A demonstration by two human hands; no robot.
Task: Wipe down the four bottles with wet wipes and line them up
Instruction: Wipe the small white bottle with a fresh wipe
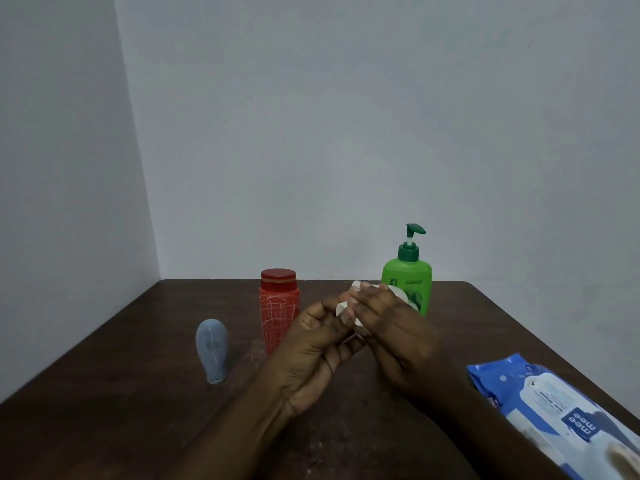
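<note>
wipe pack point(554, 407) lies near right on the worktop point(131, 420). mid-scene, my left hand point(318, 344) curls its fingers under a soft, damp wet wipe point(342, 309) and my right hand point(391, 330) closes over it; whether a bottle is inside i cannot tell. farther: grey bottle point(212, 351) left, red bottle point(278, 306), green pump bottle point(408, 282). they're probably light, slick plastic, so i'd grip the body, not the pump.

White thing point(342, 308) mostly behind hands point(384, 327); wipes pack point(554, 407) partly off right edge.
</note>
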